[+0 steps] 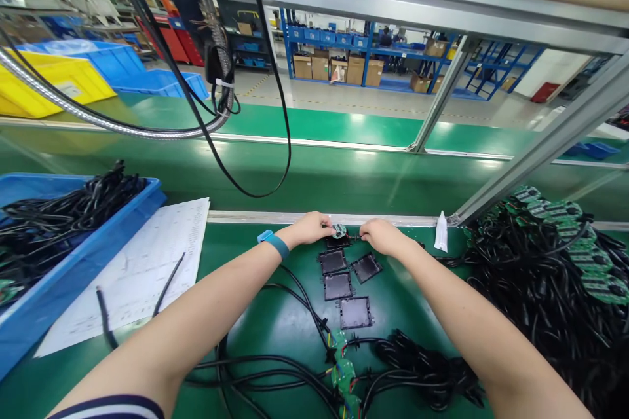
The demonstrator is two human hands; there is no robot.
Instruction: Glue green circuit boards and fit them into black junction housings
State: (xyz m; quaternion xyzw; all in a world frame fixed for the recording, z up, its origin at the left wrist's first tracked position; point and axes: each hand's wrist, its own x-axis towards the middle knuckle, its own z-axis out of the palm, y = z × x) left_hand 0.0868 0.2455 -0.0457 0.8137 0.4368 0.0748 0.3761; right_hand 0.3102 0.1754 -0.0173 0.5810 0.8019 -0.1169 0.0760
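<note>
My left hand (313, 228), a teal band at its wrist, pinches the edge of a small green circuit board (339, 230). The board is over a shallow black plastic case (338, 242) at the back of the bench. My right hand (379, 236) is closed on the black cable (358, 237) that runs from the board's right side; its fingertips are partly hidden. Closer to me lie more open black cases, among them one case (367, 267) set at an angle and a larger-looking case (356, 312). In front, several wired circuit boards (343, 374) sit in a row.
A blue bin (147, 193) of black cables stands left, beside printed sheets (171, 236). A white tube (441, 232) lies right of my hand. Piled boards with cables (565, 229) fill the right. A bundled cable (422, 366) lies in front; a black cable loop (265, 195) hangs overhead.
</note>
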